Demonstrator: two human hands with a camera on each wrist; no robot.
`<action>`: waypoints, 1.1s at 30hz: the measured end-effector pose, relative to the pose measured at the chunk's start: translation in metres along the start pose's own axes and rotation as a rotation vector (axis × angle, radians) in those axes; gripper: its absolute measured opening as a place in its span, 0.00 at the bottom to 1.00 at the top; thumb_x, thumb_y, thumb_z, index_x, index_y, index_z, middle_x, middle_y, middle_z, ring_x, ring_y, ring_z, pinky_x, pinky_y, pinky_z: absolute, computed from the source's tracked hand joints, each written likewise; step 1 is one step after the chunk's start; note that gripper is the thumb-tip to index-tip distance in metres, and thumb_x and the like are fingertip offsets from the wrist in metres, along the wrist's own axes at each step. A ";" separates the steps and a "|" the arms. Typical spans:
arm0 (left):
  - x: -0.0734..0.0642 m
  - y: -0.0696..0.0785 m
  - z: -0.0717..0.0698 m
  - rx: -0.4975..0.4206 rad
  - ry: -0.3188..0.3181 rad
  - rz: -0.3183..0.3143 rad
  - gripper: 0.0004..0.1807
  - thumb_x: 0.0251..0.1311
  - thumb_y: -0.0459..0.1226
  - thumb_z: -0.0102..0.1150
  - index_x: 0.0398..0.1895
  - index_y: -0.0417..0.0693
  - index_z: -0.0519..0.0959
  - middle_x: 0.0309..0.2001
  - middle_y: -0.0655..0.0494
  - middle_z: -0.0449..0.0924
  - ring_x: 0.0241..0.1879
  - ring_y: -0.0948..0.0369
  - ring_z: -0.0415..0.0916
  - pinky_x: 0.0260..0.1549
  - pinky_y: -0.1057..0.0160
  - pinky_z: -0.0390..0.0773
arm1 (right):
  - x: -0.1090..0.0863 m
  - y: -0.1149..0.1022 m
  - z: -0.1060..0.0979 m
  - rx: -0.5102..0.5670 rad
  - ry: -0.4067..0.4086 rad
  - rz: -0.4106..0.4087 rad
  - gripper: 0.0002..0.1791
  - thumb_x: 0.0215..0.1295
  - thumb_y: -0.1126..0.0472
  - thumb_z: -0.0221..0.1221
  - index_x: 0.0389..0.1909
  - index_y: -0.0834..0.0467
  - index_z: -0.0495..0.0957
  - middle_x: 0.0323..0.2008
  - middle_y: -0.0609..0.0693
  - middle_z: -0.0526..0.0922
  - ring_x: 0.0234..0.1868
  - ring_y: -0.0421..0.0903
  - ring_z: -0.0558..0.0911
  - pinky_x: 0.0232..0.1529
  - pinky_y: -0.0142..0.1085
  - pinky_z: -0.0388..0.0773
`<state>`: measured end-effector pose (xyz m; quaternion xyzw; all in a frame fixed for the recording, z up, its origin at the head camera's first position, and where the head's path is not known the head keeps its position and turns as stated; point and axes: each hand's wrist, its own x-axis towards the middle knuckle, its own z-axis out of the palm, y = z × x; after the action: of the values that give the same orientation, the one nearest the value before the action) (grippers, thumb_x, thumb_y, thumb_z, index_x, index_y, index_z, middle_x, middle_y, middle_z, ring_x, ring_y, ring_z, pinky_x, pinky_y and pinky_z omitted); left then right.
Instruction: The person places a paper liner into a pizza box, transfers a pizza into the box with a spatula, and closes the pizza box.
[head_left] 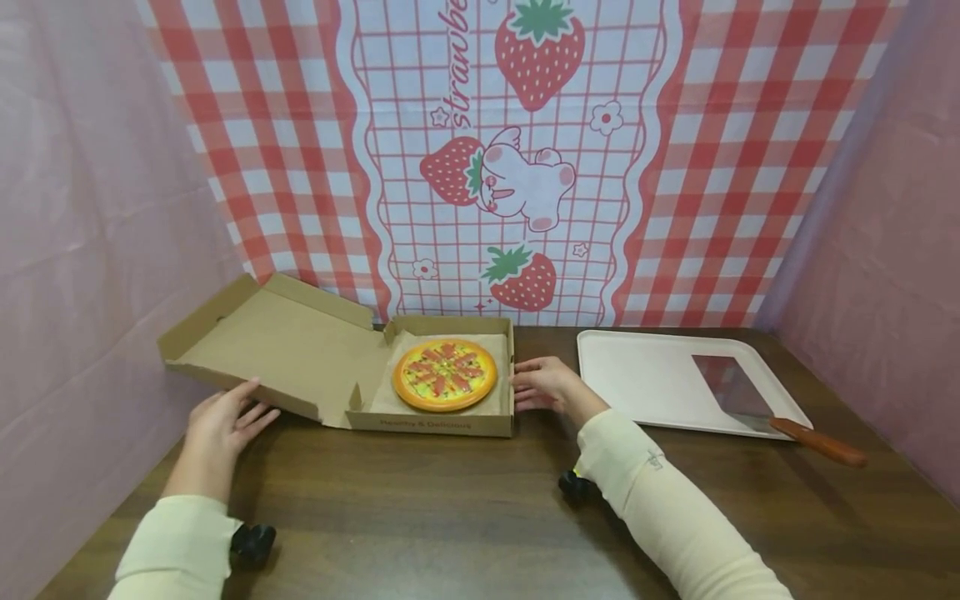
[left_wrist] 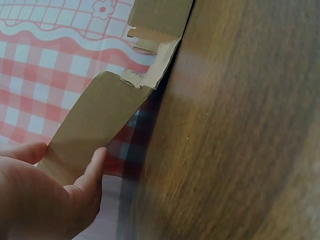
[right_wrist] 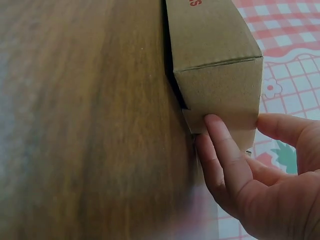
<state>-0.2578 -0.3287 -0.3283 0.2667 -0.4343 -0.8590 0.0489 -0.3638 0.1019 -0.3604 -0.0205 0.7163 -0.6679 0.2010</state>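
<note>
A brown cardboard pizza box [head_left: 491, 425] lies open on the table, holding a round toy pizza [head_left: 446, 375] on pale paper. Its lid [head_left: 292, 333] is folded out to the left, tilted, its outer end raised off the table. My left hand [head_left: 221, 425] holds the lid's front flap [left_wrist: 95, 117], thumb at the top edge and fingers at the lower one. At the box's right side wall [right_wrist: 220, 90], my right hand [head_left: 551, 385] rests nearly straight fingers on the cardboard, with the thumb at the upper edge.
On the right, a white tray [head_left: 637, 383] carries a pizza server with a metal blade [head_left: 727, 385]; its wooden handle [head_left: 825, 442] sticks out over the front rim. A strawberry-printed checked cloth [head_left: 495, 167] hangs behind the wooden table [head_left: 420, 517]. Pink curtains flank both sides.
</note>
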 end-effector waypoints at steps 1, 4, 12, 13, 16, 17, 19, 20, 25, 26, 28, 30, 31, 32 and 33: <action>0.000 0.000 0.000 -0.004 0.002 0.005 0.54 0.67 0.32 0.52 0.74 0.65 0.20 0.77 0.58 0.25 0.73 0.54 0.45 0.56 0.60 0.73 | 0.000 0.000 0.000 0.000 0.001 -0.001 0.30 0.68 0.72 0.53 0.67 0.75 0.57 0.46 0.70 0.76 0.31 0.49 0.82 0.39 0.45 0.85; 0.001 -0.001 0.001 0.011 0.008 0.028 0.52 0.68 0.32 0.51 0.75 0.63 0.21 0.77 0.56 0.29 0.73 0.54 0.45 0.53 0.61 0.76 | -0.003 0.000 0.001 0.005 0.001 -0.007 0.29 0.67 0.72 0.53 0.66 0.76 0.57 0.41 0.67 0.75 0.29 0.49 0.81 0.37 0.44 0.85; 0.000 -0.006 0.002 0.102 0.017 0.114 0.48 0.69 0.35 0.48 0.76 0.55 0.24 0.77 0.53 0.36 0.73 0.51 0.46 0.50 0.62 0.78 | -0.012 0.003 0.003 0.011 -0.009 -0.014 0.29 0.66 0.73 0.53 0.65 0.77 0.56 0.39 0.64 0.76 0.28 0.48 0.81 0.34 0.42 0.85; 0.000 -0.007 0.002 0.109 0.020 0.122 0.48 0.69 0.35 0.49 0.76 0.55 0.24 0.77 0.53 0.37 0.73 0.51 0.47 0.49 0.62 0.79 | -0.013 0.004 0.003 0.012 -0.008 -0.012 0.29 0.66 0.73 0.53 0.65 0.77 0.56 0.39 0.64 0.76 0.28 0.48 0.81 0.34 0.42 0.85; -0.001 -0.007 0.003 0.124 0.021 0.142 0.48 0.68 0.35 0.51 0.77 0.55 0.26 0.77 0.51 0.38 0.72 0.52 0.50 0.48 0.63 0.79 | -0.018 0.005 0.003 0.017 -0.013 -0.010 0.29 0.66 0.73 0.52 0.65 0.77 0.55 0.40 0.65 0.76 0.29 0.49 0.81 0.34 0.42 0.85; -0.001 -0.008 0.003 0.136 0.020 0.151 0.48 0.68 0.35 0.51 0.77 0.54 0.27 0.77 0.50 0.39 0.72 0.52 0.51 0.48 0.63 0.79 | -0.019 0.005 0.003 0.019 -0.015 -0.008 0.29 0.66 0.74 0.52 0.64 0.77 0.55 0.40 0.66 0.75 0.29 0.49 0.82 0.34 0.42 0.85; -0.002 -0.008 0.004 0.163 0.017 0.168 0.48 0.68 0.35 0.51 0.77 0.53 0.28 0.77 0.48 0.39 0.71 0.52 0.54 0.48 0.64 0.79 | -0.022 0.006 0.004 0.022 -0.016 -0.003 0.28 0.65 0.74 0.52 0.64 0.77 0.55 0.41 0.67 0.76 0.29 0.49 0.82 0.34 0.43 0.85; -0.002 -0.009 0.005 0.177 0.015 0.177 0.48 0.69 0.35 0.51 0.77 0.53 0.28 0.76 0.46 0.39 0.70 0.52 0.55 0.48 0.64 0.79 | -0.024 0.006 0.004 0.021 -0.020 -0.005 0.28 0.65 0.74 0.52 0.63 0.77 0.54 0.41 0.67 0.75 0.29 0.49 0.82 0.34 0.43 0.85; -0.003 -0.009 0.008 0.225 0.012 0.223 0.48 0.68 0.34 0.53 0.78 0.49 0.30 0.74 0.41 0.41 0.69 0.50 0.57 0.48 0.63 0.79 | -0.031 0.007 0.005 0.024 -0.014 -0.012 0.26 0.64 0.75 0.52 0.60 0.77 0.55 0.40 0.64 0.75 0.28 0.48 0.82 0.33 0.41 0.85; -0.003 -0.009 0.008 0.232 0.012 0.229 0.48 0.67 0.34 0.53 0.78 0.49 0.30 0.74 0.40 0.42 0.69 0.49 0.57 0.48 0.63 0.79 | -0.033 0.008 0.005 0.025 -0.011 -0.014 0.25 0.64 0.75 0.52 0.59 0.77 0.55 0.40 0.64 0.75 0.27 0.48 0.82 0.33 0.41 0.85; -0.004 -0.009 0.010 0.247 0.007 0.245 0.49 0.67 0.33 0.54 0.78 0.48 0.30 0.73 0.38 0.43 0.70 0.47 0.55 0.47 0.63 0.80 | -0.035 0.010 0.005 0.028 -0.006 -0.020 0.24 0.63 0.76 0.52 0.57 0.78 0.56 0.40 0.64 0.75 0.27 0.48 0.82 0.33 0.41 0.85; -0.005 -0.010 0.011 0.264 -0.004 0.260 0.49 0.67 0.33 0.54 0.78 0.47 0.30 0.73 0.36 0.42 0.70 0.45 0.53 0.47 0.63 0.80 | -0.038 0.011 0.006 0.027 0.000 -0.021 0.23 0.62 0.77 0.52 0.56 0.78 0.57 0.40 0.65 0.74 0.26 0.48 0.82 0.33 0.42 0.85; -0.005 -0.010 0.011 0.274 -0.011 0.267 0.48 0.67 0.33 0.53 0.77 0.47 0.30 0.73 0.36 0.41 0.70 0.44 0.52 0.47 0.63 0.80 | -0.039 0.011 0.007 0.023 0.003 -0.022 0.23 0.62 0.77 0.52 0.55 0.78 0.56 0.40 0.65 0.73 0.26 0.48 0.82 0.33 0.42 0.85; -0.006 -0.010 0.012 0.282 -0.018 0.276 0.48 0.67 0.33 0.53 0.77 0.46 0.30 0.74 0.35 0.40 0.71 0.43 0.52 0.47 0.63 0.80 | -0.041 0.011 0.007 0.018 0.007 -0.023 0.23 0.62 0.77 0.52 0.55 0.78 0.56 0.40 0.65 0.73 0.26 0.48 0.81 0.33 0.42 0.86; -0.007 -0.010 0.013 0.293 -0.024 0.284 0.49 0.67 0.32 0.53 0.77 0.46 0.30 0.74 0.35 0.39 0.70 0.42 0.51 0.47 0.63 0.80 | -0.042 0.011 0.007 0.015 0.012 -0.024 0.23 0.62 0.77 0.53 0.55 0.78 0.56 0.40 0.65 0.73 0.26 0.48 0.81 0.33 0.42 0.86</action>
<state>-0.2571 -0.3110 -0.3275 0.1968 -0.5883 -0.7743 0.1249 -0.3198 0.1087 -0.3603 -0.0235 0.7122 -0.6757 0.1889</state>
